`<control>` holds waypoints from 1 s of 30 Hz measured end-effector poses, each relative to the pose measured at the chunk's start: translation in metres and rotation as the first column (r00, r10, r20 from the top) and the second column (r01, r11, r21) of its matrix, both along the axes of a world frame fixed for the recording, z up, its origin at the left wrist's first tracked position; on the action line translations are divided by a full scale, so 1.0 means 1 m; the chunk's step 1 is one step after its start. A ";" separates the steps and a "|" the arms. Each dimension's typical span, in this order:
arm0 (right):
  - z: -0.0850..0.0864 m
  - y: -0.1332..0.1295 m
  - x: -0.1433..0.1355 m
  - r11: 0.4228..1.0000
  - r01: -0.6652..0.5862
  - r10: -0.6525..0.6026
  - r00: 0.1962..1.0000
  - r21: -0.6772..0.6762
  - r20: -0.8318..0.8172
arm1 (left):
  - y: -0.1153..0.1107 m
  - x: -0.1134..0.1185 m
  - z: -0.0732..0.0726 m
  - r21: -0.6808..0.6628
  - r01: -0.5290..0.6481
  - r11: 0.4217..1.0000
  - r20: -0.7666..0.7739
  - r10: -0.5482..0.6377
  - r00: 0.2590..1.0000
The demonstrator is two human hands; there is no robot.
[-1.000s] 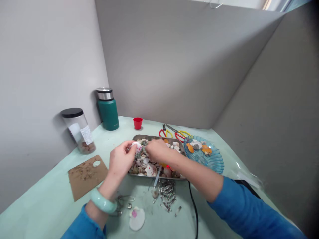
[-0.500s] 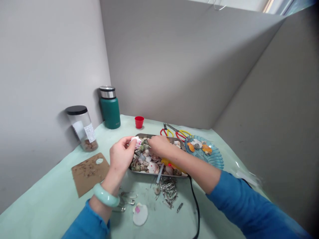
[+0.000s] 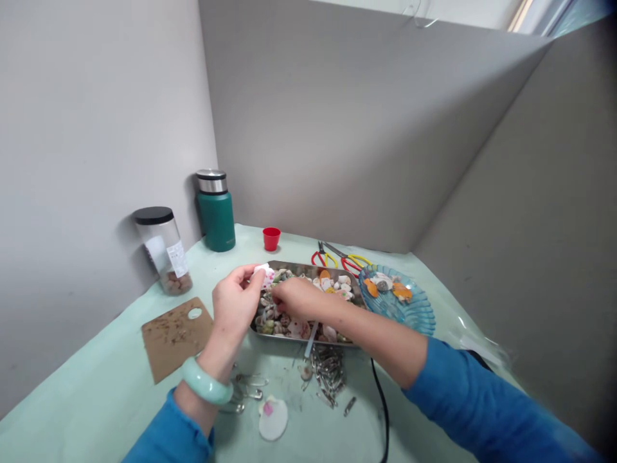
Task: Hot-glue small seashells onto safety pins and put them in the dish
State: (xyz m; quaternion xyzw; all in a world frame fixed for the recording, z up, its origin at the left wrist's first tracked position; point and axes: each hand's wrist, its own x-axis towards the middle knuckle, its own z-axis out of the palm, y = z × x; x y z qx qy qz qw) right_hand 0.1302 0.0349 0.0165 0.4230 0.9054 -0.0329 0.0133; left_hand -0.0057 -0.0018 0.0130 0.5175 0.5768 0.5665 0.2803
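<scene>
My left hand [image 3: 237, 292] pinches a white seashell [image 3: 264, 275] with pink marks between thumb and fingers, at the left rim of a metal tray [image 3: 284, 343]. The tray is full of mixed seashells [image 3: 270, 325]. Over its middle left, my right hand [image 3: 299, 298] reaches down with fingers bent together among the shells; whatever lies at its fingertips is hidden. Below my right forearm the pale stick [image 3: 311, 341] of a glue gun leans over the tray's front rim. A white scallop shell [image 3: 273, 419] with a pink spot lies on the table in front.
Safety pins [image 3: 330, 373] lie heaped before the tray, and larger ones [image 3: 248, 389] to the left. A black cord [image 3: 380, 399] runs forward. Around stand a blue glass plate [image 3: 419, 305], scissors [image 3: 349, 260], red cup [image 3: 271, 239], green bottle [image 3: 216, 222], jar [image 3: 166, 254] and brown board [image 3: 164, 341].
My right hand has moved left and toward me, lower over the shells, uncovering shells at the tray's back right. The left hand still holds its shell in nearly the same place.
</scene>
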 end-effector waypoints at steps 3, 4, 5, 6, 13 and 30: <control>0.006 0.004 0.018 0.994 0.103 -0.101 0.991 0.018 -0.088 | 0.001 -0.001 -0.002 0.023 0.020 1.000 -0.003 -0.020 1.000; 0.008 0.004 0.024 0.990 0.137 -0.134 0.983 0.020 -0.125 | 0.002 -0.002 -0.003 0.021 0.027 0.999 -0.006 -0.027 1.000; 0.011 0.003 0.030 0.986 0.167 -0.162 0.973 0.017 -0.165 | 0.003 -0.002 -0.004 0.015 0.037 0.999 -0.017 -0.037 0.999; 0.014 0.002 0.036 0.982 0.191 -0.185 0.961 0.009 -0.206 | 0.004 -0.003 -0.005 0.004 0.052 0.999 -0.038 -0.052 0.998; 0.021 -0.021 0.059 0.963 0.256 -0.265 0.858 -0.081 -0.440 | 0.002 0.007 -0.011 -0.172 0.298 0.939 -0.339 -0.341 0.877; 0.021 -0.045 0.055 0.953 0.143 -0.300 0.584 -0.268 -0.755 | -0.012 0.022 -0.004 -0.165 0.493 0.854 -0.200 -0.518 0.831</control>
